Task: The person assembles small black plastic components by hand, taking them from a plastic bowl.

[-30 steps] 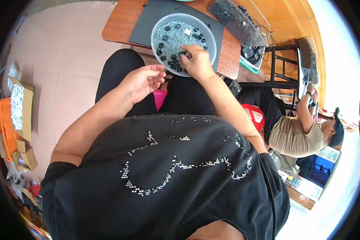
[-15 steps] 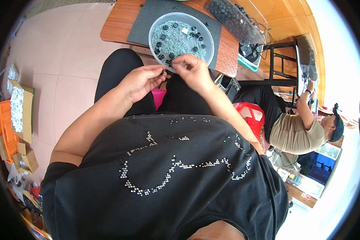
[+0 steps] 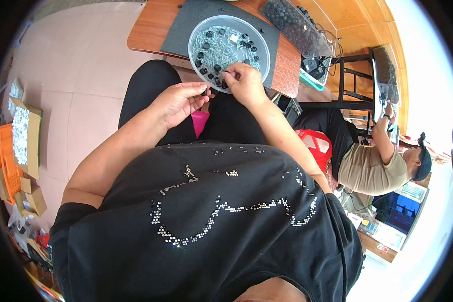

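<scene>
My left hand (image 3: 178, 103) is closed near the bowl's near edge, with a small black part (image 3: 205, 92) pinched between thumb and fingertips. My right hand (image 3: 246, 84) reaches over the near right rim of a round translucent plastic bowl (image 3: 191, 48). Its thumb and fingers are pressed together low in the bowl; what they hold, if anything, is hidden. Many thin silvery screws (image 3: 219, 50) cover the bowl's bottom, with several round black plastic caps (image 3: 217, 67) among them. A small white piece (image 3: 234, 38) lies on the screws.
Under the bowl is a dark grey mat (image 3: 178, 30) on a brown wooden table (image 3: 148, 35). A clear bin of black parts (image 3: 292, 25) stands at the right. Farther right another person (image 3: 372, 166) sits working. Cardboard boxes (image 3: 32, 146) and an orange crate (image 3: 4, 156) stand at the left.
My right hand has moved slightly up and right, its back now turned more toward me and its fingers lower among the parts. My left hand stays in place with its black part.
</scene>
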Tool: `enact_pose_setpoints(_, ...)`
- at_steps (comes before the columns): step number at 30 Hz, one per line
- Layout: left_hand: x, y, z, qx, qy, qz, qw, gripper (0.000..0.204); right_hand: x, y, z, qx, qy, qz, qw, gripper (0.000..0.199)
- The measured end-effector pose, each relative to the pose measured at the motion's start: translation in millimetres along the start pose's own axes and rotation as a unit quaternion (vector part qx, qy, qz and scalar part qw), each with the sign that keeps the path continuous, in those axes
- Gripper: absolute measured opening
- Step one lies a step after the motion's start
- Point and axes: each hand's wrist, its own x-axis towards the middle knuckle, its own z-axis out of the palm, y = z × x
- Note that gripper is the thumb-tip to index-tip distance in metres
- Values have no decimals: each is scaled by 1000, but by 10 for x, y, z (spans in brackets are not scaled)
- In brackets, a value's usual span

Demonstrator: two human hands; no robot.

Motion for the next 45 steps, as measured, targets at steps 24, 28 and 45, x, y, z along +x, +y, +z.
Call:
enact_pose_setpoints(24,-27,60,30,-73,18,-17,997,14,702,470,-78,-138,26,-88,986,13)
enact_pose_setpoints(28,-38,51,72,-59,34,18,998,10,731,516,-39,-184,-10,-117,976,11)
enact_pose_setpoints(45,18,80,86,121,7,105,987,10,475,534,-85,108,72,78,988,11)
